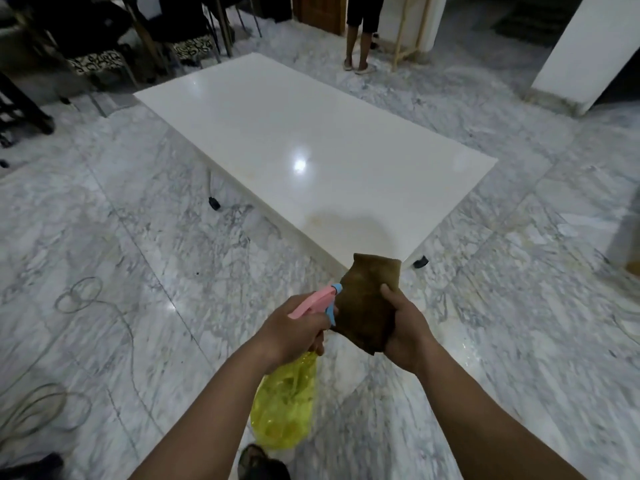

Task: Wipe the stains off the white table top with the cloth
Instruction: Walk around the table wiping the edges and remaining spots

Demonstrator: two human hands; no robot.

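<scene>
Cloth (369, 303) gripped by right hand (403, 332); left hand (294, 327) grips spray bottle (287, 403).

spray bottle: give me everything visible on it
The spray bottle has a translucent yellow body that looks like plastic, a pink spray head and a light blue trigger and nozzle tip. The left hand grips its neck, covering that part. It is held in the air above the marble floor, body hanging down toward the camera, nozzle pointing at the brown cloth in the right hand and close to it; contact cannot be told. Liquid level is unclear.
</scene>
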